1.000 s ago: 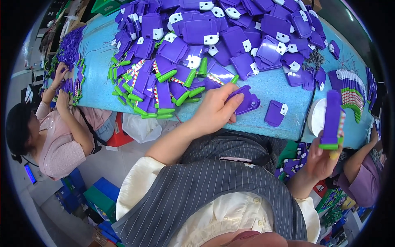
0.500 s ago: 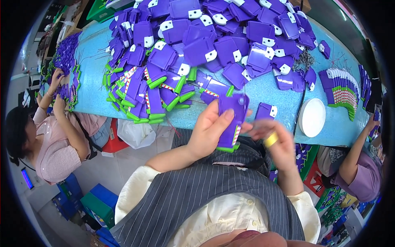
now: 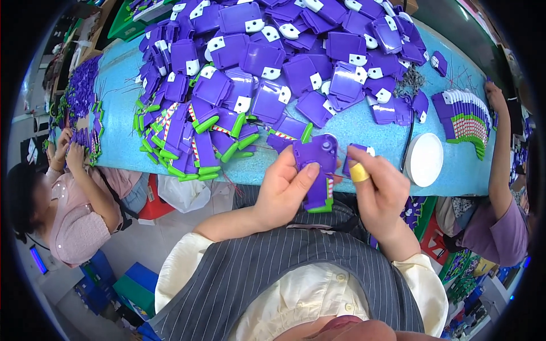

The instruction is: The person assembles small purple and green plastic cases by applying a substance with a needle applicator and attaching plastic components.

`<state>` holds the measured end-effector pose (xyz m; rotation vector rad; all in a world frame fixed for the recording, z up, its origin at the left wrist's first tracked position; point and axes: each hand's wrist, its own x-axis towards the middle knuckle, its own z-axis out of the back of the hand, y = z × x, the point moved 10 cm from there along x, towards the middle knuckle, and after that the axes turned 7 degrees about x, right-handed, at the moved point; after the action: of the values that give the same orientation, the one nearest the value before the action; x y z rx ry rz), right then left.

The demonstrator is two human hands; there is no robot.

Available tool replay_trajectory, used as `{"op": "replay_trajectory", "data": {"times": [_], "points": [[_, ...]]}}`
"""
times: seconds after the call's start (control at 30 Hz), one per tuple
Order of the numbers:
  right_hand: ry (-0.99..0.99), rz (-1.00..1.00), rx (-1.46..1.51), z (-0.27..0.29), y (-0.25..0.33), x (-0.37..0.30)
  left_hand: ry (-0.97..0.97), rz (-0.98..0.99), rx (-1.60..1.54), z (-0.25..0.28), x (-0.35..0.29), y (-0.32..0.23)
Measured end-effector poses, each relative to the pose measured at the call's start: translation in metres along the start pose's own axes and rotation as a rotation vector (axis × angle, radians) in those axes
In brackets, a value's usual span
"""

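My left hand [image 3: 287, 190] is closed around a purple plastic wing piece [image 3: 315, 152], its thumb pressed on the near face. This piece has a round boss near its top corner, a red-and-white striped edge and a green lower end. Close by on its right side is my right hand [image 3: 378, 190], with yellow tape around one finger. The thumb and fingers of that hand are pinched together near the piece's edge; what lies between them is too small to make out. Partly behind its fingers, a purple plate with a white corner [image 3: 348, 165] lies on the table.
A large heap of purple plates with white corners [image 3: 261, 59] covers the far table [image 3: 273, 165]. Green-ended wing pieces [image 3: 187, 142] are piled left of centre. At right are a white round dish [image 3: 425, 160], a black cable and a fanned row of pieces [image 3: 463, 122]. Co-workers sit at both sides.
My right hand has come in beside the wing piece, its fingers now pinched. The piece has turned slightly in my left hand. The co-worker at right has reached farther over the table.
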<state>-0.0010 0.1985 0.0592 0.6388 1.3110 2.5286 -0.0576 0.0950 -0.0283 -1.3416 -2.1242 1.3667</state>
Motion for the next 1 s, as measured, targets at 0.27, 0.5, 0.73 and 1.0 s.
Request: {"op": "replay_trajectory", "data": {"times": [0.27, 0.5, 0.73, 1.0], "points": [[-0.156, 0.24, -0.225, 0.01, 0.022, -0.011, 0.011, -0.18, 0.224, -0.016, -0.009, -0.01], [-0.163, 0.193, -0.171, 0.011, 0.013, -0.017, -0.009, -0.208, 0.447, -0.014, -0.012, 0.0], [-0.124, 0.129, -0.025, 0.009, 0.001, -0.013, 0.06, -0.409, 0.958, -0.031, -0.013, -0.029], [0.012, -0.13, 0.245, -0.006, -0.027, -0.007, 0.042, -0.155, 0.276, -0.01, 0.004, -0.017]]}}
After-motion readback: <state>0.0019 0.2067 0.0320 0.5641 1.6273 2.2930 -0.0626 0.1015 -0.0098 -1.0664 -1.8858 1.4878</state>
